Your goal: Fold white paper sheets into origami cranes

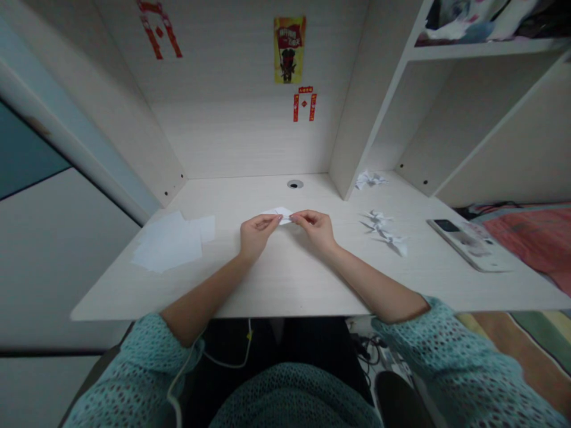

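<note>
A small piece of folded white paper [282, 211] is held just above the middle of the desk. My left hand [259, 233] pinches its left side between thumb and fingers. On the opposite side, my right hand [317, 227] is closed on the paper's right edge in the same sort of pinch. The thumbs and fingertips cover part of the paper, so its exact folded shape is hard to make out.
Loose white paper sheets [172, 241] lie at the left of the desk [289, 291]. Several folded paper figures [379, 223] sit to the right, with more folded paper [370, 179] behind by the divider [379, 89]. A flat white case [473, 246] rests at the right edge. A cable hole [295, 184] is at the back.
</note>
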`<state>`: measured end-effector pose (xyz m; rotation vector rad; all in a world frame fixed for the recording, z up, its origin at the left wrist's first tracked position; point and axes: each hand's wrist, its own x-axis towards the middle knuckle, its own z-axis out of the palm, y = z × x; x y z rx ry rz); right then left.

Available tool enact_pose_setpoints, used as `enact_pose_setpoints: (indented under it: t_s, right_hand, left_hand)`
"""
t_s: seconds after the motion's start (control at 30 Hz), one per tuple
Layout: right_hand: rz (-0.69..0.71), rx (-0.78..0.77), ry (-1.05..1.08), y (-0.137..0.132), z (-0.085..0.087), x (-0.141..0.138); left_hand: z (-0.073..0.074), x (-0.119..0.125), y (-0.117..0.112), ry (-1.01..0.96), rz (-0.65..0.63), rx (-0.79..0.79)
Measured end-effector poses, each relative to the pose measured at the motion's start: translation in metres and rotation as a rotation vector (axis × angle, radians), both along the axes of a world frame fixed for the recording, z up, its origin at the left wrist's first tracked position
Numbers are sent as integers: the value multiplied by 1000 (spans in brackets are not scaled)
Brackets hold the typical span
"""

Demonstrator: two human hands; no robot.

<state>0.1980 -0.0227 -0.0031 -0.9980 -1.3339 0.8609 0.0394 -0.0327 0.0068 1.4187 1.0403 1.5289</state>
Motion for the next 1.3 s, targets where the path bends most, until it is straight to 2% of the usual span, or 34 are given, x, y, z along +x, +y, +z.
enact_pose_setpoints:
  t_s: [0.2, 0.37, 0.6, 0.73, 0.97, 1.1, 1.3]
  right_hand:
    - [-1, -15, 81, 0, -2, -3]
    - [24, -19, 109, -1, 0, -3]
    - [-72, 129, -57, -8, 7, 0]
    - [-81, 168, -30, -14, 12, -3]
    - [47, -6, 203, -13, 14, -6]
    - [105, -67, 230, -10, 11, -5]
    - [93, -72, 204, -8, 10, -4]
  left_hand:
    - [0, 1, 1, -28, 31, 20]
    - [-2, 0, 4, -87, 30, -31]
    - [-5, -2, 6, -113, -49, -106]
    - [0, -3, 4, -122, -15, -68]
    - [5, -5, 1, -78, 24, 31]
    - [6, -4, -1, -57, 36, 60]
    - [7, -2, -3, -55, 62, 72]
